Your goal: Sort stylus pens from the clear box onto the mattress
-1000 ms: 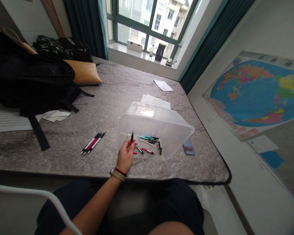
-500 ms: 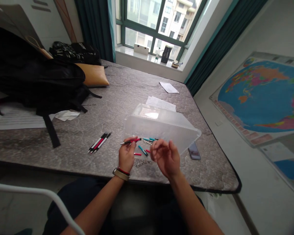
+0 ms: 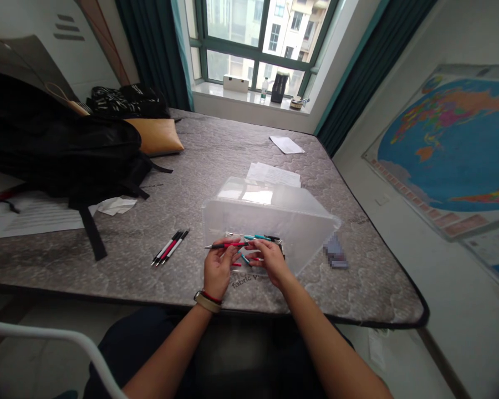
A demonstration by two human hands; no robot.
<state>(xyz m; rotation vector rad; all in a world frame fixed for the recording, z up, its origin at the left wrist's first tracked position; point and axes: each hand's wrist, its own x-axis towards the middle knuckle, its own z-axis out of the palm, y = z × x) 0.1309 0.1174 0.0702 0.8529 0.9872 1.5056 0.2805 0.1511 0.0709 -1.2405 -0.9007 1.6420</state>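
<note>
My left hand [image 3: 217,271] is closed around a red and black pen [image 3: 233,244], whose pointed end sticks out to the left. At the pen's other end, the bent fingers of my right hand [image 3: 273,260] pinch it. Both hands are at the mouth of a translucent plastic bin [image 3: 303,226] lying on its side, opening toward me. Behind and between my hands lie several loose pen parts, among them a teal piece [image 3: 253,238] and a red piece [image 3: 235,265]; my fingers partly hide them. To the left, several pens [image 3: 170,247] lie side by side in a row.
All this lies on a grey-brown quilted mattress surface [image 3: 208,149]. A black backpack [image 3: 66,149] and a tan pouch [image 3: 160,136] are on the left. Paper sheets [image 3: 273,174] lie behind the bin, a blurred dark item [image 3: 336,252] right of it. A white curved rail [image 3: 62,335] is at lower left.
My right hand has moved left and its raised fingers have come down onto the pen's end. The left hand still holds the pen. The view has shifted slightly.
</note>
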